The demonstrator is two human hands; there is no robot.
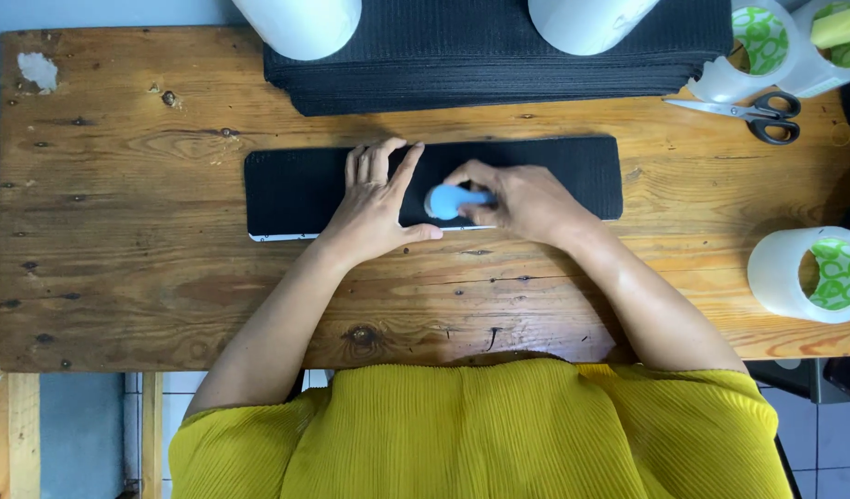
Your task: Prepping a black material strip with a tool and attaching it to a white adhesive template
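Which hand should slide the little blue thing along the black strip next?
Probably the right hand: it already grips the blue tool pressed on the black strip. The left hand lies flat on the strip beside it, better placed to hold it steady on the wooden table.

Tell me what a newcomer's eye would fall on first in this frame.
Probably the long black ribbed fabric strip lying across the middle of the worn wooden table, with both hands on it. The left hand presses flat on the strip, while the right hand holds a small light-blue rounded tool against it. The person's bright yellow pleated top fills the bottom edge.
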